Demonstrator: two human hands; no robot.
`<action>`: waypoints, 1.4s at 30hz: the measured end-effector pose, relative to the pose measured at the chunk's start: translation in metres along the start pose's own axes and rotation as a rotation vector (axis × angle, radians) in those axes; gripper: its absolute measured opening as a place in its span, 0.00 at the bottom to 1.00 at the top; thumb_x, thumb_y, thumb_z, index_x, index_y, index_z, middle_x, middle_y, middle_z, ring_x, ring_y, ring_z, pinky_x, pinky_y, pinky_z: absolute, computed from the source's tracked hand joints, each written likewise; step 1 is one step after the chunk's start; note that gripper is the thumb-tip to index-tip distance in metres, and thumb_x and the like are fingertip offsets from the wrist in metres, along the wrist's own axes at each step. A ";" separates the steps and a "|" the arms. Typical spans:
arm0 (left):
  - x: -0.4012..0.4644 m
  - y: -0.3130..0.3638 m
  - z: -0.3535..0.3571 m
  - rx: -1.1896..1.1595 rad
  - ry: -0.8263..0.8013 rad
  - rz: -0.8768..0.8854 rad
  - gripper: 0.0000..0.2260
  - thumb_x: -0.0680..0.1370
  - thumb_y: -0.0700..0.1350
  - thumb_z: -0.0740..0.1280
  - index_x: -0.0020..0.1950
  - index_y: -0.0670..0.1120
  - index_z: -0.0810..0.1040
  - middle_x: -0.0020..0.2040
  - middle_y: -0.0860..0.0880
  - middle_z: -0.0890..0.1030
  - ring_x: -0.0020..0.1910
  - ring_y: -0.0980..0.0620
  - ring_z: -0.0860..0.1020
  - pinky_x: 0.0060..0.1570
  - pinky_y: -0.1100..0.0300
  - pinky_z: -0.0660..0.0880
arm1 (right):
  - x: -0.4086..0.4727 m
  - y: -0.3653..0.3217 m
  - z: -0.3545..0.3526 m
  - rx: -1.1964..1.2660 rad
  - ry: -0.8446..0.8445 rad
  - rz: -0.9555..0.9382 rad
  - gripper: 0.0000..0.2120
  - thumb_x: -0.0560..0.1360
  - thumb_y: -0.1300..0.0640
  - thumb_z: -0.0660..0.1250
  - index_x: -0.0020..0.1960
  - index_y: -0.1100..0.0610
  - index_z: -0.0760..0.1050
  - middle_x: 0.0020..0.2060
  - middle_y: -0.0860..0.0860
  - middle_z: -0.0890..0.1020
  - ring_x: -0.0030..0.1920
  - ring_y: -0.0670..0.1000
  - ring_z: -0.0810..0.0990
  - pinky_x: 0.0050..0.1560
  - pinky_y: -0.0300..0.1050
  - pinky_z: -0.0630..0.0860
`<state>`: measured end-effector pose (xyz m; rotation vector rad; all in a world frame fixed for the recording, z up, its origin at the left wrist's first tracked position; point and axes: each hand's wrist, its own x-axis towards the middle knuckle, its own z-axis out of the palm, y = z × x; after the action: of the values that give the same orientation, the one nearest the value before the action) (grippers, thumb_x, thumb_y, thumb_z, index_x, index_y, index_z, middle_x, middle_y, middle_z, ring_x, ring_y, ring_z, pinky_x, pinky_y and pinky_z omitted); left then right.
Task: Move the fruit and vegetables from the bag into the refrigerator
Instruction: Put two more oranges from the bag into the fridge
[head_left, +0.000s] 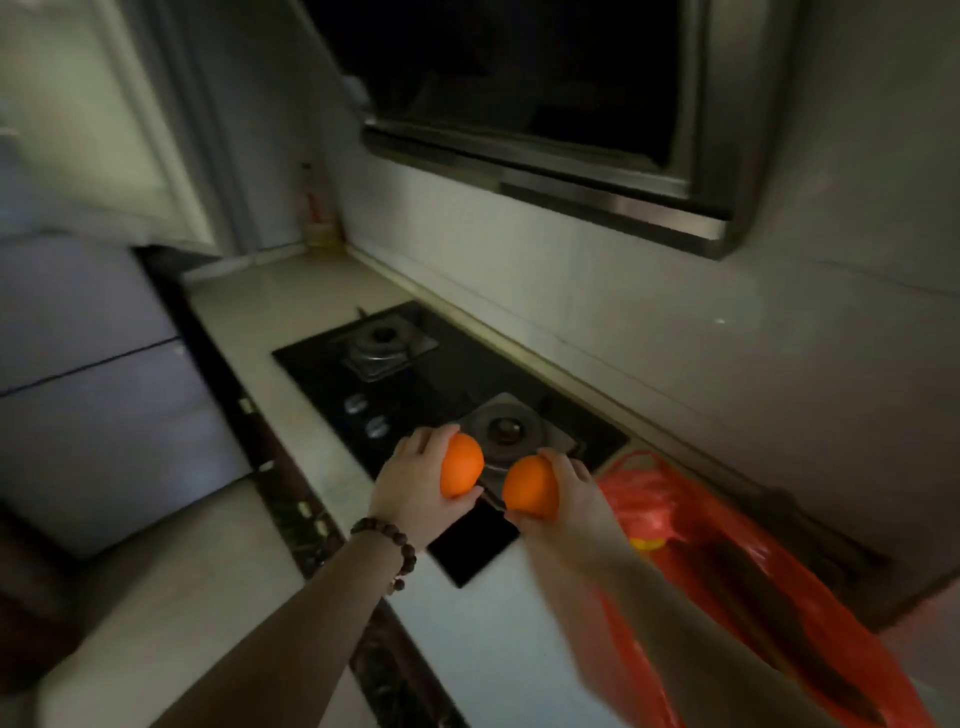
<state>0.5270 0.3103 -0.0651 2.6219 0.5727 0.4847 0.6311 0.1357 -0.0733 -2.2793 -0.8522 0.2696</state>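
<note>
Left hand (415, 486) grip full with one orange (461, 465), right hand (571, 493) grip with another orange (530, 493), both above the hob (415, 374). Red bag (727, 545) on counter (249, 306) at right, near the wall; bare counter beyond.

- Your bag (737, 525) looks like thin, crinkled, glossy red plastic.
- The two oranges (461, 470) have smooth, slightly shiny peel.
- The hob (311, 369) is glossy black glass with dull metal burner plates (382, 343).
- Your tabletop (249, 317) looks like pale polished stone.
- The bracelet (389, 545) has dark, matt wooden-looking beads.
- The hood (613, 208) has a brushed metal edge.
</note>
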 end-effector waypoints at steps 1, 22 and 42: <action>-0.007 -0.015 -0.012 0.009 0.019 -0.038 0.36 0.69 0.58 0.72 0.72 0.53 0.60 0.68 0.49 0.67 0.63 0.47 0.69 0.58 0.52 0.72 | 0.006 -0.016 0.010 -0.003 -0.042 -0.033 0.42 0.64 0.42 0.74 0.71 0.46 0.56 0.66 0.52 0.67 0.63 0.55 0.72 0.59 0.48 0.71; -0.134 -0.336 -0.244 0.227 0.438 -0.626 0.35 0.69 0.55 0.73 0.72 0.51 0.63 0.66 0.48 0.69 0.64 0.45 0.68 0.59 0.50 0.73 | 0.106 -0.361 0.285 0.089 -0.402 -0.625 0.41 0.65 0.43 0.75 0.72 0.49 0.58 0.67 0.54 0.67 0.62 0.56 0.72 0.58 0.53 0.74; 0.034 -0.625 -0.444 0.311 0.521 -0.562 0.35 0.68 0.58 0.73 0.71 0.52 0.63 0.67 0.49 0.67 0.65 0.45 0.66 0.58 0.49 0.73 | 0.360 -0.623 0.424 0.072 -0.268 -0.754 0.41 0.66 0.45 0.75 0.72 0.50 0.57 0.66 0.54 0.65 0.60 0.58 0.73 0.56 0.52 0.74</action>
<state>0.1760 0.9854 0.0361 2.4254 1.6018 0.9491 0.4215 0.9370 0.0372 -1.7200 -1.7276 0.2503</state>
